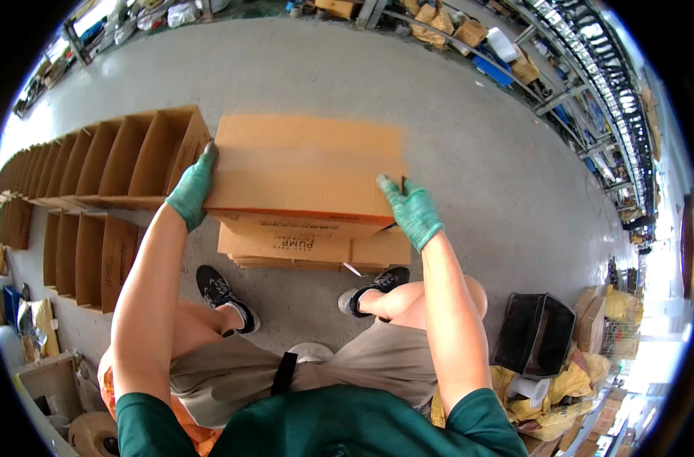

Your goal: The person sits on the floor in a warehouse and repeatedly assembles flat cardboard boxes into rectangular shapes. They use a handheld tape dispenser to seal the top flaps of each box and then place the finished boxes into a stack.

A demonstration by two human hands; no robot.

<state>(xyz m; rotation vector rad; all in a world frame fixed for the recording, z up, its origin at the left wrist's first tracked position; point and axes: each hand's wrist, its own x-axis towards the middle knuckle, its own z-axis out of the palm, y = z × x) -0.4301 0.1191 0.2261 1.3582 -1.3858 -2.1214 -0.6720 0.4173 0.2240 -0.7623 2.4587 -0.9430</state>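
A brown cardboard box (pixel 309 164) is held between my two hands, above a pile of flat cardboard (pixel 286 245) in front of my feet. Its far edge is smeared by motion. My left hand (pixel 195 186), in a green knit glove, presses along the box's left side. At the near right corner my right hand (pixel 410 212), gloved alike, grips with the thumb on the top face and fingers over the edge. Close to my left hand stands a long row of upright open cardboard boxes (pixel 155 152).
A shorter row of open boxes (pixel 88 259) stands nearer on the left. To the right lie a black plastic bin (pixel 534 335) and yellow sacks (pixel 560 407). Loaded metal shelving (pixel 560 99) runs along the far right. Grey floor (pixel 484 190) surrounds the pile.
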